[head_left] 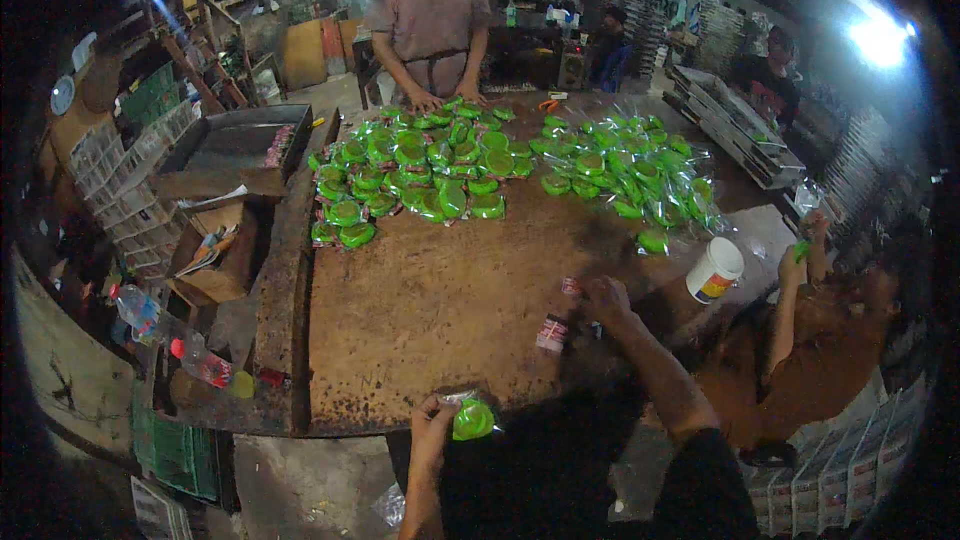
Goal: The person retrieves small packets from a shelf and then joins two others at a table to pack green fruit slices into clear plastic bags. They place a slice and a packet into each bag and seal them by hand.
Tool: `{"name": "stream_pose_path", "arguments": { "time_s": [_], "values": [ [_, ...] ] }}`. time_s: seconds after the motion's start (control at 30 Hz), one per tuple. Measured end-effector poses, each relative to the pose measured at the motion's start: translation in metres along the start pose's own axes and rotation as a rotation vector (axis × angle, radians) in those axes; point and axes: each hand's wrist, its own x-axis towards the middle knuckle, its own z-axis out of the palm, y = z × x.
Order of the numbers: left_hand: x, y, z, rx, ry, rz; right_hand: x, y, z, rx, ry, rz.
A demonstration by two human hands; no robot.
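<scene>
At the table's near edge, my left hand (435,424) pinches the top of a clear plastic bag with a round green cake (474,420) inside. My right hand (610,304) is over the right half of the table, fingers bent together, with a small pink-and-white label (570,285) at their tips. A small stack of similar labels (551,333) lies on the wood just nearer to me. Farther away spreads a large heap of bagged green cakes (410,155), many with pink labels. A second heap (625,165) sits to its right in loose clear bags.
On the wooden table (420,300) a white tub (715,270) stands at the right. A co-worker (430,20) stands across the table, hands by the heap. Another person's arm (790,300) at the right holds a green item. Trays (235,150) and plastic bottles (200,360) occupy the left.
</scene>
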Motion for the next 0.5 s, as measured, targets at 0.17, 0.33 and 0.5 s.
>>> {"name": "stream_pose_path", "arguments": {
  "time_s": [0.17,0.33,0.5],
  "values": [
    [0.0,0.0,0.0,-0.038,0.014,-0.03,0.0,-0.005,0.017,-0.492,-0.161,-0.013],
    [-0.001,-0.006,-0.005,0.007,-0.017,-0.03,0.007,-0.029,0.0,-0.257,0.117,-0.006],
    [-0.022,0.0,0.003,0.066,0.0,0.128,0.008,-0.042,-0.022,0.034,0.137,0.226]
  ]
}}
